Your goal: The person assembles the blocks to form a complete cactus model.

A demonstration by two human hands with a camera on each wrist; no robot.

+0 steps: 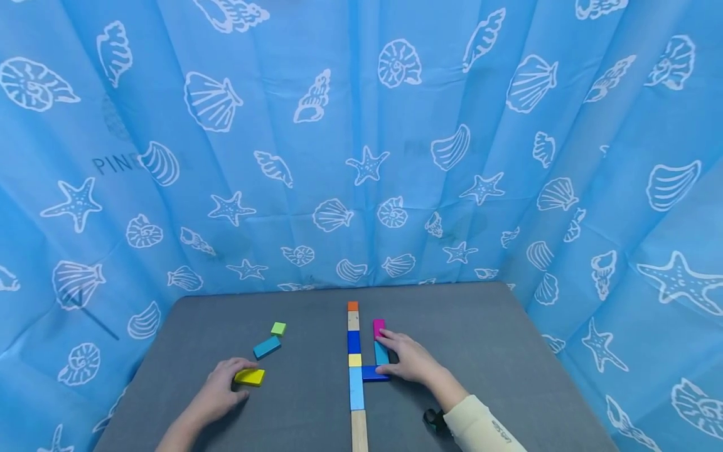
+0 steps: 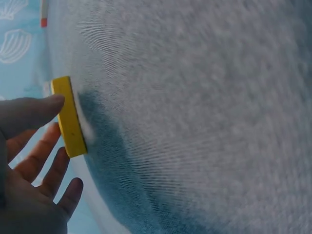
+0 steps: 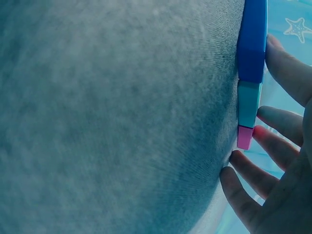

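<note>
My left hand (image 1: 217,390) pinches a yellow wooden block (image 1: 250,376) between thumb and fingers, low over the grey cloth at the left; the left wrist view shows the thumb on the block's (image 2: 69,119) near face. On the right, my right hand (image 1: 412,360) lies with fingers spread along an angle of blocks. Its thumb touches the dark blue block (image 1: 375,373), and fingertips rest at the light blue block (image 1: 381,353) and the magenta block (image 1: 379,328). The dark blue block juts sideways from a long straight row of blocks, where a pale blue block (image 1: 356,388) stands beside it.
The row runs from an orange block (image 1: 353,306) at the far end to a plain wood block (image 1: 359,430) near me. A teal block (image 1: 267,347) and a green block (image 1: 278,328) lie loose at left. A small black object (image 1: 433,419) sits by the right sleeve. A blue curtain (image 1: 361,157) hangs behind.
</note>
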